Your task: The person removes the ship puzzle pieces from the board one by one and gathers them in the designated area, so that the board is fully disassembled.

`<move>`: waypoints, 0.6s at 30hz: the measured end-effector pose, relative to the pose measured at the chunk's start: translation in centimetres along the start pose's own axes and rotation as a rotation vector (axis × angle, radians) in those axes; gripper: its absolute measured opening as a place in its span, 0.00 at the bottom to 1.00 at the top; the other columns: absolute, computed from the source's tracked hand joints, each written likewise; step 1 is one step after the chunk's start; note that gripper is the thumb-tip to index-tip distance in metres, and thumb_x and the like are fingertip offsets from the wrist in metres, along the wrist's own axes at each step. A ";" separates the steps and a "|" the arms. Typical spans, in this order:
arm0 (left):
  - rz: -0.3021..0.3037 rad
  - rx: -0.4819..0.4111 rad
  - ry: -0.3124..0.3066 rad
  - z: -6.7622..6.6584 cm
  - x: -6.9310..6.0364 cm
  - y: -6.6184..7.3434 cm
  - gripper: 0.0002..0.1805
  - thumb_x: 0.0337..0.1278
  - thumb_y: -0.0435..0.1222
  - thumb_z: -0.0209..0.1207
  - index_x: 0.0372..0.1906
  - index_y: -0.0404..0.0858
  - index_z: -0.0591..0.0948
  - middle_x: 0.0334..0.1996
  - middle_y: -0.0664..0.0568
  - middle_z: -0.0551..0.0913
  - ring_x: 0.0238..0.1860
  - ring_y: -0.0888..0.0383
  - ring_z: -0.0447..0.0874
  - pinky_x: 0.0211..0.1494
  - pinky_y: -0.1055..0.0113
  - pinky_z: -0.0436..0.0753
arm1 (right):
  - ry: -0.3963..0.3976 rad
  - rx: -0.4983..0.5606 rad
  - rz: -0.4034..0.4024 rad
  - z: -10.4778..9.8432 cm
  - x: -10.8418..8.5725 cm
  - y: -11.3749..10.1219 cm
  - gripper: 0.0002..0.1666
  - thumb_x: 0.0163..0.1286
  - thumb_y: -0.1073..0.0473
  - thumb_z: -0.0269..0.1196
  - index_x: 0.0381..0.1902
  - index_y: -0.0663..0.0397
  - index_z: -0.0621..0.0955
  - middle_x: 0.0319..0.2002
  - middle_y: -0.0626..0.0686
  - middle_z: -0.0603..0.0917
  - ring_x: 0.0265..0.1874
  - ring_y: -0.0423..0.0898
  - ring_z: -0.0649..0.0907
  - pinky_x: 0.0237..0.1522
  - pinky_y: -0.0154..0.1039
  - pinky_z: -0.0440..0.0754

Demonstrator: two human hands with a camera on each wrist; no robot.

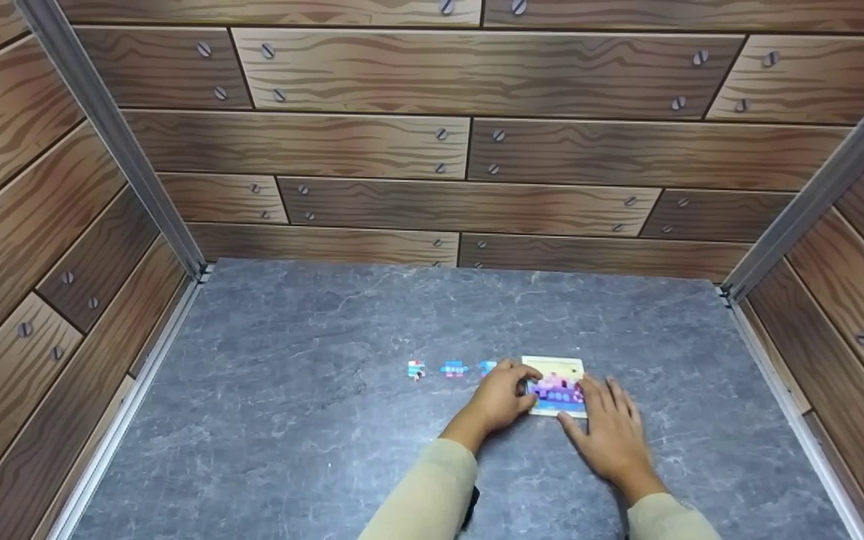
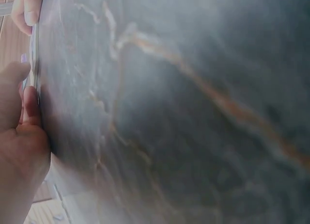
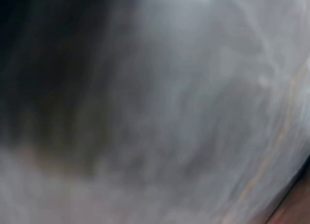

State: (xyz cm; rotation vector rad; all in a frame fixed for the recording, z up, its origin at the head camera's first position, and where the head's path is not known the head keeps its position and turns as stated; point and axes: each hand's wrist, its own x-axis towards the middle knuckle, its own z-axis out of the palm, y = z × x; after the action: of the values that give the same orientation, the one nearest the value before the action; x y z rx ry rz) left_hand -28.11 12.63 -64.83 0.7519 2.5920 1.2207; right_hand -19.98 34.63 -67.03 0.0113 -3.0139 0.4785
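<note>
A small jigsaw puzzle board (image 1: 552,365) with a pale frame and a purple, pink and blue picture lies flat on the table. My left hand (image 1: 502,392) is at the board's left side, thumb and index finger curled over a purple puzzle piece (image 1: 540,395), which the fingers partly hide. In the left wrist view the left hand (image 2: 22,136) is beside the board's thin edge. My right hand (image 1: 612,435) lies with fingers spread against the board's right edge, thumb at its lower edge. The right wrist view is mostly blurred tabletop.
To the left of the board lie loose puzzle pieces in a row: a blue and red one (image 1: 416,369), a blue one with pink (image 1: 454,368), and another blue one (image 1: 487,367) beside my left hand. Wood-patterned walls (image 1: 432,142) enclose the grey marbled table (image 1: 289,420).
</note>
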 end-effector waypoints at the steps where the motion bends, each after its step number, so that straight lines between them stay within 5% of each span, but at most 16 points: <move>1: 0.008 -0.006 0.000 0.0 0.0 -0.1 0.18 0.71 0.35 0.68 0.63 0.46 0.86 0.48 0.55 0.80 0.39 0.71 0.71 0.48 0.76 0.77 | -0.003 -0.002 0.001 0.0 0.0 0.0 0.47 0.81 0.31 0.56 0.83 0.54 0.65 0.83 0.61 0.66 0.85 0.70 0.57 0.84 0.73 0.50; 11: 0.082 -0.117 0.002 -0.3 -1.5 -0.3 0.19 0.72 0.37 0.68 0.64 0.43 0.85 0.52 0.50 0.82 0.43 0.68 0.79 0.50 0.78 0.80 | -0.008 -0.010 0.008 0.0 0.0 0.1 0.47 0.80 0.29 0.56 0.82 0.53 0.65 0.83 0.61 0.67 0.85 0.70 0.57 0.83 0.75 0.51; 18: 0.159 -0.028 -0.042 -2.1 -3.7 -0.7 0.19 0.68 0.41 0.71 0.61 0.45 0.87 0.46 0.53 0.83 0.41 0.71 0.77 0.51 0.79 0.78 | 0.006 -0.002 -0.005 -0.1 0.1 0.2 0.47 0.81 0.30 0.57 0.82 0.54 0.66 0.82 0.62 0.68 0.85 0.70 0.58 0.83 0.73 0.51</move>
State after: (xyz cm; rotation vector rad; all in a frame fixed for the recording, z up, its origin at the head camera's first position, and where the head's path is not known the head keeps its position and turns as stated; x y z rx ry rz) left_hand -25.98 8.95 -64.23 0.9833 2.5173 1.2661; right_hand -20.04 34.80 -67.01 0.0166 -3.0077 0.4734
